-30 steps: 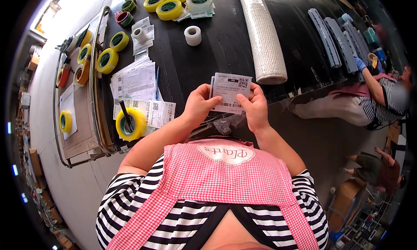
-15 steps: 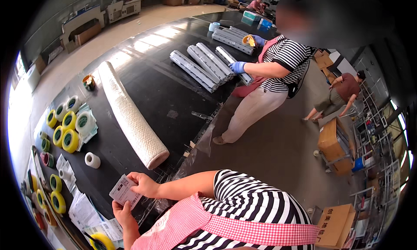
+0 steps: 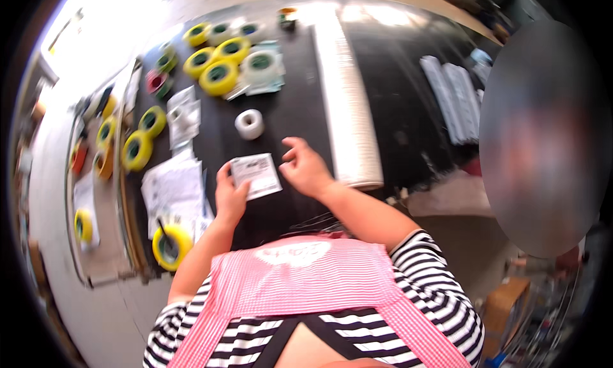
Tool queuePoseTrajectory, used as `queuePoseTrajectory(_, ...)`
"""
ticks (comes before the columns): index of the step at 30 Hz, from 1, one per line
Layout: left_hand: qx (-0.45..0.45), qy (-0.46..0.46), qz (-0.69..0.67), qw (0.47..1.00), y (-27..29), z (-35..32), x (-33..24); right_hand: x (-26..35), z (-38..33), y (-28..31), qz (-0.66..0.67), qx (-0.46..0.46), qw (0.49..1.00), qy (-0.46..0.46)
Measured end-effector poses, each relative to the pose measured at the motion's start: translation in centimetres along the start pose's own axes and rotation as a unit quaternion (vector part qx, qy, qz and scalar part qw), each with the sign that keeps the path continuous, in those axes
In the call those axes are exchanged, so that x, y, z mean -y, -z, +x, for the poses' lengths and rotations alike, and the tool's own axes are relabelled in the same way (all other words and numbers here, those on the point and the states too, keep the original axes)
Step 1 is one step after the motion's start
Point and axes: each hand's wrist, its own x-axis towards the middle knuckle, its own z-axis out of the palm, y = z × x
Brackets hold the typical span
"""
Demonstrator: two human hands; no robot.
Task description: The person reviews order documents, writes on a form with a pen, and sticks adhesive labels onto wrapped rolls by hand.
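White label [image 3: 257, 176] sits in the left hand [image 3: 230, 199], clamped by fingers; the right hand [image 3: 308, 170] hovers near, fingers apart.

I see a white rectangular paper label [image 3: 258, 176], a matt pink-checked cloth apron [image 3: 300, 282] and a flat black tabletop [image 3: 408, 119], glossy far off.

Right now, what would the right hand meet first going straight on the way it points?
Probably the small white roll on the black table, though the right hand might pass above it; depth is unclear.
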Motion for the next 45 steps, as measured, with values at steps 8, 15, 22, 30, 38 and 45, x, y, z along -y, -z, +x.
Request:
queuePoseTrajectory(8, -0.049, 0.003, 0.124, 0.991, 0.9, 5.8, 1.5, 0.8, 10.1, -3.5, -0.303, 0.099, 0.942, 0.105)
queuePoseTrajectory(15, -0.097, 0.011, 0.174, 0.980, -0.3, 9.4, 3.2, -1.9, 16.4, -5.7, -0.146, 0.094, 0.984, 0.037)
queuePoseTrajectory(22, -0.116, 0.005, 0.215, 0.970, -1.4, 13.1, 2.5, -2.8, 15.8, -6.2, -0.076, 0.196, 0.968, 0.135)
queuePoseTrajectory(30, -0.041, 0.047, 0.376, 0.925, 0.2, 11.4, -1.6, -0.5, 15.3, -4.0, -0.165, 0.217, 0.954, 0.128)
queuePoseTrajectory(38, 0.113, -0.011, 0.266, 0.957, 0.5, 2.1, -5.8, -2.4, 8.7, 14.5, -0.402, -0.038, 0.885, -0.232)
queuePoseTrajectory(45, 0.296, 0.039, 0.186, 0.936, -2.9, -0.6, -7.2, -7.3, 5.6, 16.8, 0.146, 0.008, 0.950, -0.276)
